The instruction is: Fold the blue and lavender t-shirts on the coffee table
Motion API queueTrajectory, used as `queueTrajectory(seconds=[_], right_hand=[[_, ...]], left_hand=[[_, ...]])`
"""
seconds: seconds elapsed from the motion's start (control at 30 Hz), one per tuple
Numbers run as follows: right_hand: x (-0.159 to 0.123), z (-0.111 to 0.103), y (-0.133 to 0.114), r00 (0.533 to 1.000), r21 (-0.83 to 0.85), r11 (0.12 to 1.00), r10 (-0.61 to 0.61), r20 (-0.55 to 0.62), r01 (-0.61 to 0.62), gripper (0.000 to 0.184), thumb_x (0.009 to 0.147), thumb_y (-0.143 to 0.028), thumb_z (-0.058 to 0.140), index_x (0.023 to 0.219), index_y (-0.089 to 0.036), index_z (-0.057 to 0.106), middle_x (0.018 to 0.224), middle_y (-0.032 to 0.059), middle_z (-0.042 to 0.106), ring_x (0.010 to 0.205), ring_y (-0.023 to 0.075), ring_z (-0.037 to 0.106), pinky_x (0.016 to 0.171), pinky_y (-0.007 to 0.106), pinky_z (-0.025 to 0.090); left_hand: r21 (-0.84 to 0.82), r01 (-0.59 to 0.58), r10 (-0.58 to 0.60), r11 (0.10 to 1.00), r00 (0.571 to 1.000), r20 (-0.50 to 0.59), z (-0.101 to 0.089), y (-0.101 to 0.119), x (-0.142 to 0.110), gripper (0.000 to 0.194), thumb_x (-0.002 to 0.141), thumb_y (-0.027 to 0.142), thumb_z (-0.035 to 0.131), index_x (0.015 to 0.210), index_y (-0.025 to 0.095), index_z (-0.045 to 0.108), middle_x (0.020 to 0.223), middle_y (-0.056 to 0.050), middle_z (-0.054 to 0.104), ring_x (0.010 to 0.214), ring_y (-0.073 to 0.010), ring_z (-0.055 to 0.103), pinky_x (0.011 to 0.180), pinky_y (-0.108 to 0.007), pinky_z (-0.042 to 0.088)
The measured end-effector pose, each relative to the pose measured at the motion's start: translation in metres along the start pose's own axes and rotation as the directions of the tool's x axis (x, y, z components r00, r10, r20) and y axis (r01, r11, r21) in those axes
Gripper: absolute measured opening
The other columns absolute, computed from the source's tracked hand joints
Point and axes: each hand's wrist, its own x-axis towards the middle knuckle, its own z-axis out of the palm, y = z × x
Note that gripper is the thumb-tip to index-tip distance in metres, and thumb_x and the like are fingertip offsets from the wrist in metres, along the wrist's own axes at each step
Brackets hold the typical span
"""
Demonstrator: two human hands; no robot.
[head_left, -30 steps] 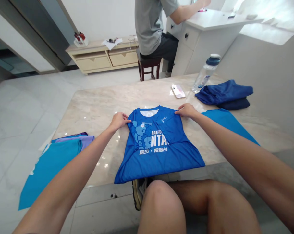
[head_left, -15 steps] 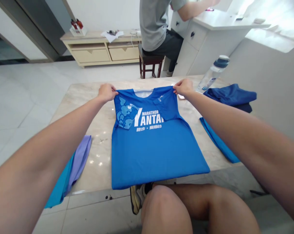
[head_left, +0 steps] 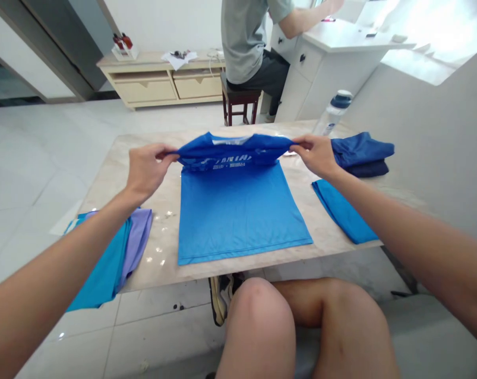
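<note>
Sitting at a marble-topped table (head_left: 155, 263) in a bright tiled room, the person faces a seated co-worker (head_left: 244, 42) at a white desk (head_left: 321, 68) in the upper right of the frame, while a low pale wooden cabinet (head_left: 143, 87) stands along the wall at upper left. On the tabletop, a teal garment (head_left: 100, 268) and a lilac garment (head_left: 139, 237) lie together at the lower left, a folded teal cloth (head_left: 343, 210) lies right of centre, and a navy stack (head_left: 360, 150) sits beyond it, just below a plastic water bottle (head_left: 335, 110). Mid-table lies a blue sports shirt (head_left: 236, 210), its long axis running straight away from the person: the hem lies flat on the near side, while the collar end rises in a raised band on the far side, with its printed lettering showing. The hands are well apart, roughly level at that far end and on either side of the collar, so neither is clearly nearer. The left hand (head_left: 146, 171) pinches the band's left end and the right hand (head_left: 315, 155) its right end; the fingers partly hide the grip, so how much cloth each holds is hard to judge.
</note>
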Motion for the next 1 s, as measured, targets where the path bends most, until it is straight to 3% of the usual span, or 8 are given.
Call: queueTrajectory(seconds=[0.07,0.13,0.27,0.5,0.77,0.87,0.93,1.0], right_hand=[[-0.048,-0.006,0.008,1.0,-0.052,0.999,0.011,0.026,-0.01,0.011,0.098,-0.014,0.079,0.108,-0.016,0.082,0.112,0.0099,0.085,0.105,0.0224,0.077,0.106,0.039,0.059],[-0.091,-0.009,0.02,0.998,-0.08,0.997,-0.003,0.06,0.008,0.007,0.096,-0.018,0.081,0.102,-0.019,0.083,0.107,0.0081,0.085,0.1,0.024,0.078,0.102,0.039,0.06],[-0.152,-0.01,0.048,0.981,-0.108,0.988,-0.094,0.167,0.113,0.006,0.096,-0.024,0.077,0.097,-0.025,0.084,0.104,0.0043,0.085,0.103,0.0285,0.079,0.102,0.044,0.061],[-0.192,-0.017,0.063,0.921,-0.13,0.913,-0.373,0.109,0.386,0.011,0.104,-0.03,0.075,0.1,-0.027,0.084,0.104,0.0075,0.084,0.099,0.027,0.077,0.094,0.044,0.062],[-0.231,-0.03,0.062,0.891,-0.132,0.892,-0.398,0.219,0.431,0.017,0.108,-0.023,0.067,0.105,-0.025,0.083,0.102,0.0064,0.084,0.095,0.0253,0.076,0.088,0.042,0.061],[-0.262,-0.051,0.054,0.926,-0.184,0.913,-0.334,0.179,0.365,0.017,0.109,-0.027,0.067,0.104,-0.025,0.083,0.101,0.0064,0.084,0.093,0.0251,0.076,0.09,0.042,0.061],[-0.295,-0.065,0.05,0.957,-0.218,0.934,-0.26,0.126,0.282,0.019,0.11,-0.032,0.066,0.105,-0.025,0.083,0.101,0.0069,0.084,0.094,0.0258,0.077,0.093,0.044,0.061],[-0.337,-0.073,0.05,0.987,-0.254,0.954,-0.151,0.057,0.161,0.025,0.111,-0.04,0.062,0.11,-0.025,0.082,0.105,0.0086,0.083,0.101,0.0281,0.077,0.098,0.047,0.062]], left_hand=[[-0.013,0.004,-0.004,1.0,1.0,0.004,0.002,0.005,-0.051,0.022,0.096,0.05,0.073,0.097,0.03,0.082,0.098,0.002,0.086,0.09,-0.0251,0.079,0.096,-0.044,0.067],[-0.029,0.023,-0.021,0.999,0.996,0.081,0.007,0.008,-0.096,0.017,0.097,0.044,0.07,0.095,0.031,0.082,0.101,0.0,0.086,0.094,-0.0263,0.081,0.096,-0.044,0.067],[-0.048,0.058,-0.045,0.997,0.973,0.228,0.014,0.006,-0.16,0.018,0.097,0.038,0.065,0.094,0.031,0.081,0.104,-0.003,0.086,0.099,-0.0264,0.082,0.097,-0.043,0.067],[-0.05,-0.027,0.037,0.998,0.977,0.212,0.0,0.004,-0.195,0.019,0.103,0.034,0.066,0.1,0.025,0.082,0.106,-0.005,0.085,0.1,-0.0223,0.081,0.095,-0.037,0.065],[-0.036,-0.056,0.063,0.998,0.972,0.228,-0.014,0.007,-0.218,0.026,0.106,0.046,0.069,0.1,0.025,0.085,0.099,-0.004,0.086,0.088,-0.021,0.081,0.085,-0.032,0.065],[0.016,-0.05,0.048,0.999,0.991,0.128,-0.034,0.036,-0.227,0.024,0.103,0.045,0.074,0.098,0.024,0.084,0.096,-0.004,0.086,0.087,-0.0217,0.081,0.086,-0.034,0.065],[0.025,0.0,-0.002,1.0,0.997,0.077,-0.042,0.071,-0.242,0.021,0.103,0.043,0.075,0.1,0.024,0.084,0.099,-0.004,0.086,0.09,-0.0224,0.082,0.089,-0.035,0.066],[-0.007,0.075,-0.074,0.997,0.992,0.102,-0.039,0.116,-0.268,0.024,0.106,0.043,0.069,0.106,0.025,0.084,0.106,-0.005,0.086,0.097,-0.0233,0.082,0.093,-0.037,0.067]])
